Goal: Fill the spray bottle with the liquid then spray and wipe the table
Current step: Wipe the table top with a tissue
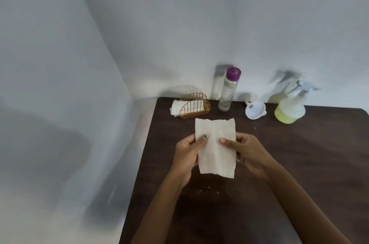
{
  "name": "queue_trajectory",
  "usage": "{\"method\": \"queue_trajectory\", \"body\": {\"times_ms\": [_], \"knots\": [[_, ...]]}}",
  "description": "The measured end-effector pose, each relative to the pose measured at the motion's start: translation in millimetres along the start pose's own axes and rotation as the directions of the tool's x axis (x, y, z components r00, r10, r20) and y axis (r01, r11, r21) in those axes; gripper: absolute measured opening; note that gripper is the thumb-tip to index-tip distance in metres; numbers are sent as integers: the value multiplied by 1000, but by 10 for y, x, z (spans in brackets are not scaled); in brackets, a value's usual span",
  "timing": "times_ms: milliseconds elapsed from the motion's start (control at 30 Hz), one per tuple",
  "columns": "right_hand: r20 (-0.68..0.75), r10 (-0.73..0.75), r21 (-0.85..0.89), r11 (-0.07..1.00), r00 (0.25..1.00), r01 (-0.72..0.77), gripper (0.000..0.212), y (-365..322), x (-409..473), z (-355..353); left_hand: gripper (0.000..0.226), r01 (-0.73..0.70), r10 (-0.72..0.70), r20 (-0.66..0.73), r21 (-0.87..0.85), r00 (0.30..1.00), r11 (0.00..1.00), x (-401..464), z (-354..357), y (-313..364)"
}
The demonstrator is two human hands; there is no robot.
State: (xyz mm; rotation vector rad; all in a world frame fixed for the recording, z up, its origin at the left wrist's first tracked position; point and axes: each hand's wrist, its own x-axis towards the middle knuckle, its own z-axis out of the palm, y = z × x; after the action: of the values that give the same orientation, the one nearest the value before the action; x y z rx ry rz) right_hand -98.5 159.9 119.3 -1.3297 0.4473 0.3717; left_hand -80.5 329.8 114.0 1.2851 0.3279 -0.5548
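Observation:
Both of my hands hold a white paper napkin [214,140] above the dark brown table [299,164]. My left hand [187,152] pinches its left edge with the thumb on top. My right hand [243,151] pinches the right edge the same way. The spray bottle [290,106], with a white trigger head and yellow liquid in its lower part, stands at the back right. A clear bottle [228,92] with a purple cap stands at the back by the wall and looks drained. A white funnel [255,112] lies between the two bottles.
A gold wire napkin holder [194,109] with white napkins sits at the table's back left corner. Small droplets or crumbs [205,190] speckle the tabletop below my hands. Walls close off the back and left; the table's left edge drops to the floor.

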Motion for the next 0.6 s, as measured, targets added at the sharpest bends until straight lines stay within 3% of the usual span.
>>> {"method": "queue_trajectory", "body": {"times_ms": [167, 333, 467, 600], "knots": [[-47, -34, -29, 999, 998, 33, 29, 169, -298, -61, 19, 74, -76, 51, 41, 996, 996, -251, 11, -81], [-72, -288, -109, 954, 955, 280, 14, 184, -486, -88, 19, -15, 13, 49, 26, 999, 1000, -402, 2, -104], [22, -425, -256, 873, 905, 416, 33, 159, -599, -122, 21, -27, 25, 69, 21, 997, 999, -473, 87, -93], [36, -494, -415, 783, 869, 462, 39, 156, -662, -181, 23, 38, -29, 98, -93, 995, 995, -524, 173, -71]]}}
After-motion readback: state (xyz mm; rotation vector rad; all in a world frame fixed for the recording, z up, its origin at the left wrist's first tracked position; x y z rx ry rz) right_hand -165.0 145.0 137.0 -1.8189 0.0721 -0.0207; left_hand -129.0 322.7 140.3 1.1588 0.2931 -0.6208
